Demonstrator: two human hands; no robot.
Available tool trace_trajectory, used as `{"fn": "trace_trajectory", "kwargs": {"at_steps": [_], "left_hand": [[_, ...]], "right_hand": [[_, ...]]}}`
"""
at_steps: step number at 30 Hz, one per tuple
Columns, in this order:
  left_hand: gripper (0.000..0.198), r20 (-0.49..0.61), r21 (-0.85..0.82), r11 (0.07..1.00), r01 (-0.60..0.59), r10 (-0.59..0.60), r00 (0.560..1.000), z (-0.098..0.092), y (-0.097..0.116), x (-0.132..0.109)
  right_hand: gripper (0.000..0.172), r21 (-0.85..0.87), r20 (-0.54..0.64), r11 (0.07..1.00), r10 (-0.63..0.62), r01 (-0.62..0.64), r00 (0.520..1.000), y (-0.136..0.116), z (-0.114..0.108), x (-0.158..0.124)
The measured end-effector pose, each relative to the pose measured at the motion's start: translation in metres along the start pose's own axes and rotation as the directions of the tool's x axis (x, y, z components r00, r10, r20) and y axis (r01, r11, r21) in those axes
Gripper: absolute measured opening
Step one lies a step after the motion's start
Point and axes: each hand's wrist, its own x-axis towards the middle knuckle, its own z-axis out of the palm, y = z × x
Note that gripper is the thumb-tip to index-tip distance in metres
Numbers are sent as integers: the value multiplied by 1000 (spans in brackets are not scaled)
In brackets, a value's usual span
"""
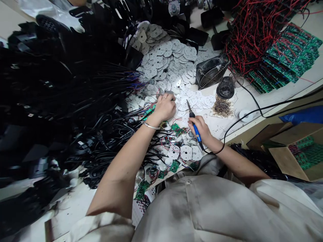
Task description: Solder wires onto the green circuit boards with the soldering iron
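Note:
My right hand [202, 129] grips a blue-handled soldering iron [193, 123], tip pointing up and away over the white workbench [252, 101]. My left hand [165, 106], a thin bangle at the wrist, is curled with its fingers pressed together on something small among the white round LED boards [169, 64]; what it pinches is too small to name. Small green circuit boards [175, 127] with red and black wires lie between my two hands. More white boards [186, 153] lie near the table's front edge.
A huge tangle of black cables [63, 101] fills the left. A small black fan [210, 70], a soldering-iron stand [225, 88] and a pile of solder scraps [222, 107] sit right of my hands. Stacks of green boards [290, 57] with red wires [249, 30] lie far right.

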Motion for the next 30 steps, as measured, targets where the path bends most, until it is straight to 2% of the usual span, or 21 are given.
{"fn": "trace_trajectory", "kwargs": {"at_steps": [5,8,10,12,15,18,22,26,30], "left_hand": [[17,-112,-67,997,-30,22,993,-1,3,-9],[11,-216,-202,979,-18,-26,976,-9,10,-13],[10,-221,-297,955,-6,-63,973,-15,16,-15],[11,-162,-324,946,7,-63,985,-17,23,-19],[12,-78,-257,966,-12,-8,997,-13,34,-28],[16,-59,-152,986,-66,58,997,-5,42,-41],[25,-36,-49,995,-91,89,995,3,43,-52],[33,-33,6,992,-127,127,991,8,41,-53],[34,-34,51,990,-132,134,990,9,43,-50]], "right_hand": [[25,-35,24,999,7,-6,1000,-1,-2,-1],[26,-50,28,999,7,-5,1000,-1,-2,-1],[27,-52,25,999,0,1,1000,-2,-2,-1],[27,-48,22,999,-7,8,1000,-2,-2,-1],[28,-43,25,999,-7,8,1000,-3,-3,-1],[31,-41,52,999,10,-8,999,-3,-4,-1],[31,20,68,999,37,-38,997,-2,-4,-1],[27,28,21,999,41,-42,999,-3,-3,-1],[26,34,33,999,39,-40,999,-5,-4,1]]}}
